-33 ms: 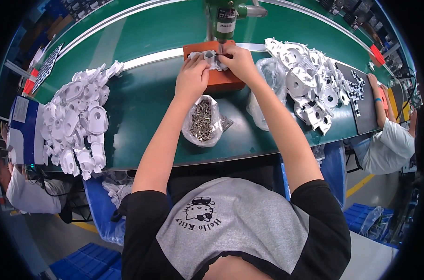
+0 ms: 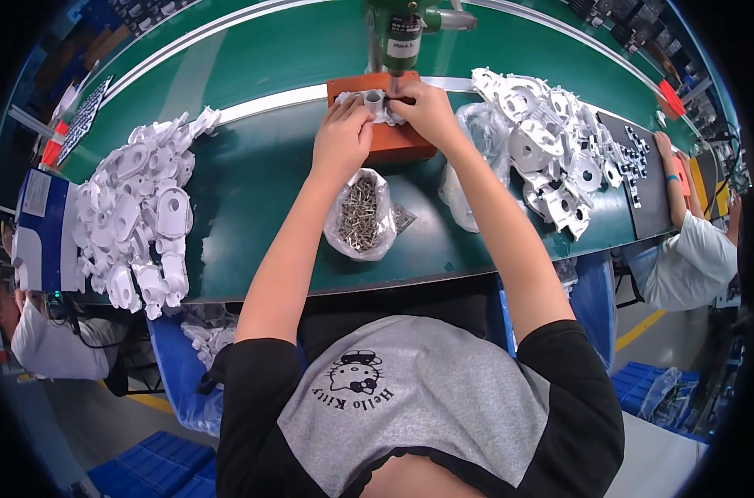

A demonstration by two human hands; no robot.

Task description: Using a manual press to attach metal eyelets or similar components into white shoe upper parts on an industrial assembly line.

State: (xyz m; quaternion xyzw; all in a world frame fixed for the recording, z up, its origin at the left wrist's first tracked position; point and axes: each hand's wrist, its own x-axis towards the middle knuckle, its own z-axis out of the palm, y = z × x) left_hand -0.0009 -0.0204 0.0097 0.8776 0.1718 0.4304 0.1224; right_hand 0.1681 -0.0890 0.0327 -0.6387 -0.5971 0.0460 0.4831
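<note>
A white plastic part [image 2: 374,100] with a round upright tube sits on an orange fixture block [image 2: 403,147] below a green press head [image 2: 396,31]. My left hand [image 2: 341,137] is closed round the part's left side, fingers together against it. On the other side my right hand [image 2: 428,110] is pinched, its fingertips right beside the thin spindle [image 2: 393,85] and over the part's right edge. Whatever sits between those fingertips is too small to make out. Closer to me, a clear plastic bag [image 2: 384,242] holds many small metal screws or pins [image 2: 359,217].
White plastic parts lie heaped at left [image 2: 135,212] and at right [image 2: 535,145]. A crumpled clear bag [image 2: 468,195] lies by my right forearm. Far right, a dark board [image 2: 642,207] carries small black-and-white pieces. Co-workers sit on either side; one's arm [image 2: 671,178] rests near that board.
</note>
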